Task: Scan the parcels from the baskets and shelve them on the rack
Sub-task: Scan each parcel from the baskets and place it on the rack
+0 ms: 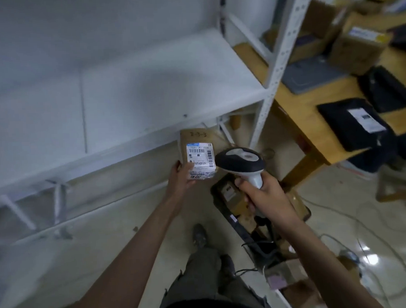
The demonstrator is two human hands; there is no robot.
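Parcel, one brown cardboard box with white label, gripped in left hand; one glossy scanner clasped by right hand.

Parcel: label print too small to read, lower-left corner covered by the left hand. Scanner: handle mostly buried in the right hand, trigger not visible. Basket on the floor: contents largely behind the right forearm, can't count the parcels. Boxes on the table at upper right are motion-blurred. Rack runs out of frame left and top.
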